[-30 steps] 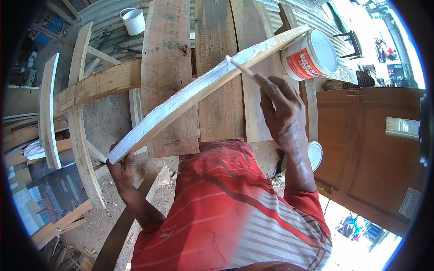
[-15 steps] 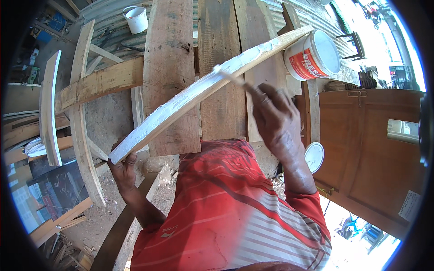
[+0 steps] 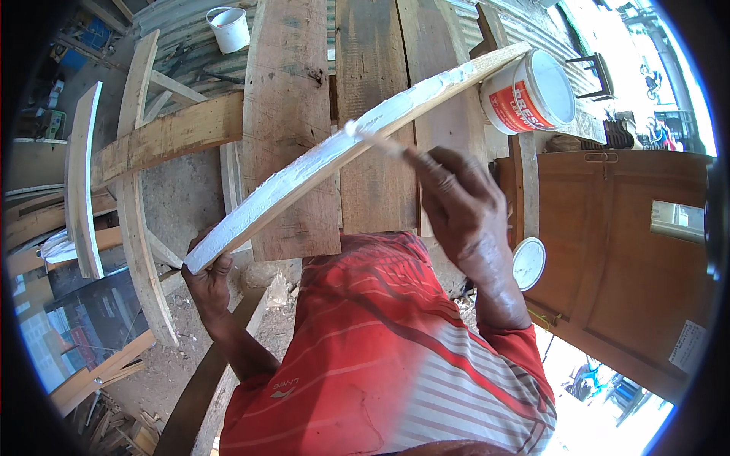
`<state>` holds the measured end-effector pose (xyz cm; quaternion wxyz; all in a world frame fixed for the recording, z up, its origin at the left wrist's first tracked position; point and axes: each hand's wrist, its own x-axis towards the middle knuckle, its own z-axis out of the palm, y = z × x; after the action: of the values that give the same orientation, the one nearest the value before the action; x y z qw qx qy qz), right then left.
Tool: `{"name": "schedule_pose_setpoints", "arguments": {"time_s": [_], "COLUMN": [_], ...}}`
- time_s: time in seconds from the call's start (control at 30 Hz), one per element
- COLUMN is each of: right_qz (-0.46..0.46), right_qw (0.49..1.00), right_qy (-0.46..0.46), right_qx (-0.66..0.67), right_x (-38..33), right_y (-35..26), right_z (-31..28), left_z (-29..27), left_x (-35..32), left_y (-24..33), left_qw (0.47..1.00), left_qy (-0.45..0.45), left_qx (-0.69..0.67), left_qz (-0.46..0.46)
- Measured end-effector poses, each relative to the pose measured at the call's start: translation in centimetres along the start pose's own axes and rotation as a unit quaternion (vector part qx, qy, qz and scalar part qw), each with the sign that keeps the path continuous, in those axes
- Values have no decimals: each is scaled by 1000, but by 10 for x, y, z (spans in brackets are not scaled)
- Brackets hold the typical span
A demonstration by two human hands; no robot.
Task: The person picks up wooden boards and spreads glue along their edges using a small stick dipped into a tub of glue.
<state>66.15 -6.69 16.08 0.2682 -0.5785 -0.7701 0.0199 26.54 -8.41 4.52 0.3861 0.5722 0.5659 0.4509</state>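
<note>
A long, slightly curved wooden strip (image 3: 304, 169) slants across the workbench, its upper face coated in white paste for most of its length. My left hand (image 3: 207, 281) grips its lower left end, fingers wrapped round the wood. In my right hand (image 3: 464, 205) is a thin stick-like applicator (image 3: 384, 144); whether it is a brush or a spreader is too blurred to tell. The applicator's white tip touches the coated face near the strip's middle. Beside the strip's upper right end stands a white bucket (image 3: 506, 106) with a red label.
Wide rough planks (image 3: 289, 99) form the bench top. A smaller white bucket (image 3: 230, 34) stands at the far left. Another whitened curved strip (image 3: 82, 182) leans against the frame on the left. To the right are a brown wooden door (image 3: 593, 228) and a round white lid (image 3: 528, 264).
My right hand has drawn the applicator's tip a little left and down along the strip. The strip and my left hand have stayed almost still.
</note>
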Motion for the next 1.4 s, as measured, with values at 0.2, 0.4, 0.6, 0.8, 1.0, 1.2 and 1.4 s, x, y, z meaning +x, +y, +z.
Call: {"name": "schedule_pose_setpoints", "arguments": {"time_s": [0.2, 0.4, 0.6, 0.8, 1.0, 1.2, 1.4], "right_qz": [17, 85, 153, 94, 109, 151, 155], "right_qw": [999, 995, 980, 993, 986, 982, 982], "right_qy": [4, 48, 92, 71, 106, 108, 104], "right_qx": [-35, 24, -86, -22, -65, -27, -15], "right_x": [-2, 3, 3, -3, -13, -3, -12], "right_y": [4, 6, 50, 37, 63, 52, 41], "right_z": [10, -3, -9, -2, 9, -7, 16], "left_z": [0, 0, -1, -1, 1, -4, -5], "left_x": [3, 1, 4, 6, 6, 2, 5], "left_y": [3, 1, 1, -3, 2, -2, 0], "left_qw": [1000, 1000, 1000, 1000, 1000, 1000, 1000], "left_qy": [-6, -4, -18, -6, -11, -8, -18], "left_qx": [-16, 0, -8, 4, -6, -4, 6], "left_qz": [4, 0, 3, 24, 0, 23, 22]}}
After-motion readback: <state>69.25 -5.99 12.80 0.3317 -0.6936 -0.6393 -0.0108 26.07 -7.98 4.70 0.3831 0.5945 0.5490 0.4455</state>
